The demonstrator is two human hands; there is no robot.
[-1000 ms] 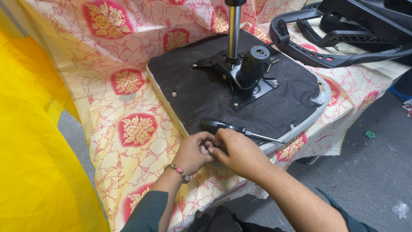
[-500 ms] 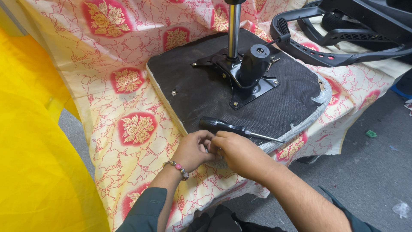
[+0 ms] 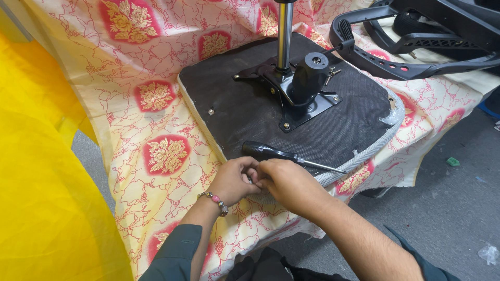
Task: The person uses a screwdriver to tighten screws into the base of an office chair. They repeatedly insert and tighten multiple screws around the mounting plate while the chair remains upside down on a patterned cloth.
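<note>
Left hand (image 3: 235, 179) curled nearly shut, fingertips pinched against those of the right. Right hand (image 3: 285, 183) likewise curled, knuckles up, fingers tucked under and meeting the left at the near edge of the upturned seat base (image 3: 245, 112). Something small seemingly nipped between the two sets of fingertips; too tiny and too covered to name, so cannot tell what either hand really grips.

Just beyond the knuckles, lying flat on the dark fabric: a screwdriver (image 3: 289, 156), black handle above the left hand, steel shaft running off past the right. Further beyond, the black metal mounting plate (image 3: 291, 93) with its upright chrome column (image 3: 284, 36), top cut off by the frame. Far off to the right of the hands, black plastic chair parts (image 3: 416, 47), partly out of view. Under everything, a cream cloth with red floral medallions (image 3: 156, 99); to the left of the left hand, a yellow sheet (image 3: 41, 182). Beaded bracelet (image 3: 216, 201) on the left wrist.

Seat edge under the palms hidden; forearms cut off at the bottom.

Compared with half a second ago: hands in much the same spot, fingertips drawn a little closer together; screwdriver unmoved.
</note>
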